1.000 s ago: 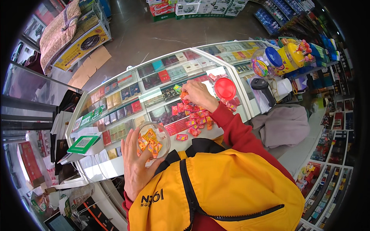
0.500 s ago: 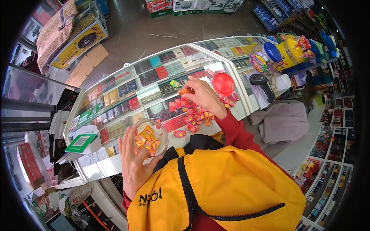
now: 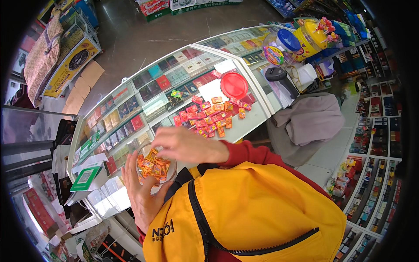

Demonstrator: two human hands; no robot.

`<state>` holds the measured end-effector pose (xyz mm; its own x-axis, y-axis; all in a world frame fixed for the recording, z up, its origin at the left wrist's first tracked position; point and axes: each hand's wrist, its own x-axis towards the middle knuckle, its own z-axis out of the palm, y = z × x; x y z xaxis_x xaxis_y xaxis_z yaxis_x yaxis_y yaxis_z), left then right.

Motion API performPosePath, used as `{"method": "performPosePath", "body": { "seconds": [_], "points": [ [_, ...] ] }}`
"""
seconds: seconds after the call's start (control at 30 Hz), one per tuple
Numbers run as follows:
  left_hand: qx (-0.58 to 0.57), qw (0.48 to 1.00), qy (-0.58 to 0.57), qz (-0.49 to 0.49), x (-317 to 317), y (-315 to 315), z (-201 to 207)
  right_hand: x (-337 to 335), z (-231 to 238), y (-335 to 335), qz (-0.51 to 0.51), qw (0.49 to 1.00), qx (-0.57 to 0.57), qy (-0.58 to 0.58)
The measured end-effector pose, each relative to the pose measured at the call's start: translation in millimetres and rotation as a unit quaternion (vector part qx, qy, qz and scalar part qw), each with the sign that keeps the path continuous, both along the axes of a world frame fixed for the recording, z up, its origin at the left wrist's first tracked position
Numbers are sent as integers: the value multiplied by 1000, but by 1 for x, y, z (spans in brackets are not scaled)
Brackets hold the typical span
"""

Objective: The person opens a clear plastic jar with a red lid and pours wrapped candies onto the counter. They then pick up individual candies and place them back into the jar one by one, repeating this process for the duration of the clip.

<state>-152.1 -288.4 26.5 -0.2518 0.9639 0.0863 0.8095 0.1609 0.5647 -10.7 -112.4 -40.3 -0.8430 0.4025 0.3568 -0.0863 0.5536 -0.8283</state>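
Note:
My left hand (image 3: pixel 142 192) is wrapped round the side of a clear round plastic jar (image 3: pixel 173 171), thumb near its front rim. Inside the jar lie several orange-wrapped candies (image 3: pixel 153 167). Blurred by motion, my right hand (image 3: pixel 190 143) hovers at the jar's far right rim; its fingertips are smeared, so what they hold cannot be made out. Beyond it, a loose pile of pink, red and orange wrapped candies (image 3: pixel 209 118) is spread over the glass counter. One green-wrapped candy (image 3: pixel 176 94) sits apart to the left. A red round lid (image 3: pixel 234 85) rests flat behind the pile.
The glass display counter (image 3: pixel 146 102) holds rows of small boxes under its top. At the right stand a black scanner (image 3: pixel 281 78), a blue-lidded jar (image 3: pixel 288 41) and a yellow jar (image 3: pixel 310 39). A green code stand (image 3: pixel 86 177) is at the left. Grey cloth (image 3: pixel 312 115) drapes a seat.
My right hand has moved left and nearer, from above the candy pile with an orange candy to the jar. More orange candies show among the pile. The whole view has shifted somewhat.

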Motion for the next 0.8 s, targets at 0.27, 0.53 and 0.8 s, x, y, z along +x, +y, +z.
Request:
{"method": "performPosePath", "body": {
  "seconds": [0.27, 0.53, 0.8],
  "points": [
    [-14, 1000, 9, -8, 0, 5, 0, 124, -35, 84, -288, 900, 138, -295],
    [-32, 999, 11, -2, 1, 4, 3, 135, -59, 90, -261, 906, 95, -319],
    [-30, 999, 23, -14, 2, 6, 4, 126, -52, 127, -291, 893, -30, -341]
  ]
}}
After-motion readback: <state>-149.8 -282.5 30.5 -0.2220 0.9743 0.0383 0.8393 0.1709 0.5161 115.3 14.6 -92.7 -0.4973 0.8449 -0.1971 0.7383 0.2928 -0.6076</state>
